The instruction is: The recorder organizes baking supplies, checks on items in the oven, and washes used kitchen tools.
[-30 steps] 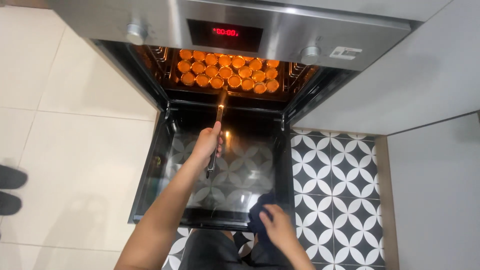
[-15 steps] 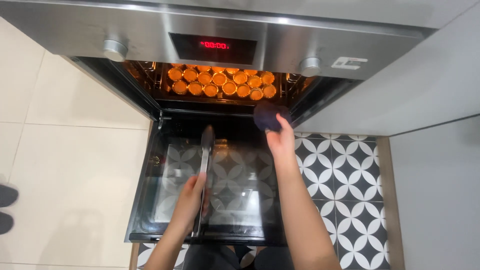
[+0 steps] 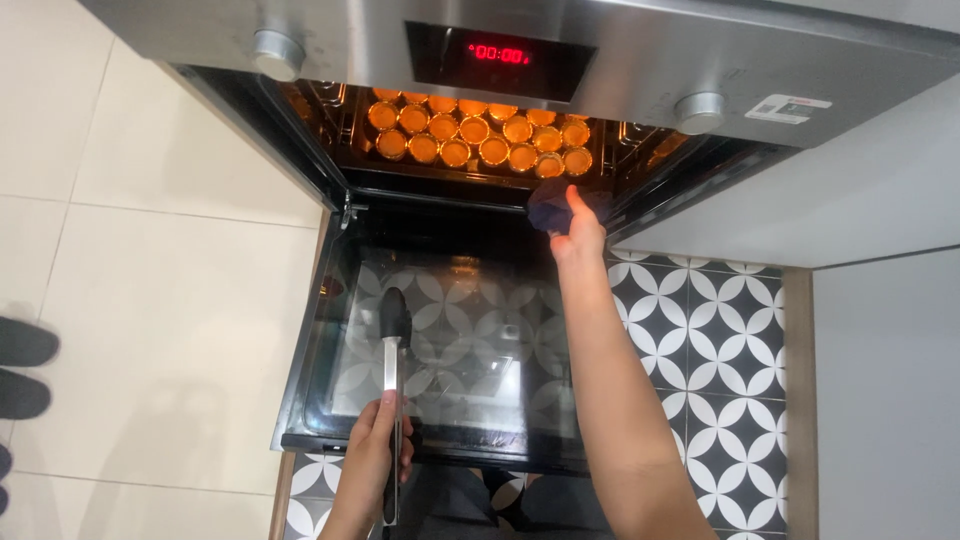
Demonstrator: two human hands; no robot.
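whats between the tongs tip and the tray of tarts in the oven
Only the open oven door's glass lies between the tongs and the tray of tarts; nothing rests on it, as the head view shows.

Can't really see the back rows of the round orange tarts (image 3: pixel 478 130) since the stainless steel oven panel (image 3: pixel 640 70) covers them. The dark blue cloth (image 3: pixel 550 208) below that panel hides the right hand's (image 3: pixel 578 232) fingers. Dark shoes (image 3: pixel 22 365) get cropped, far left of the panel.
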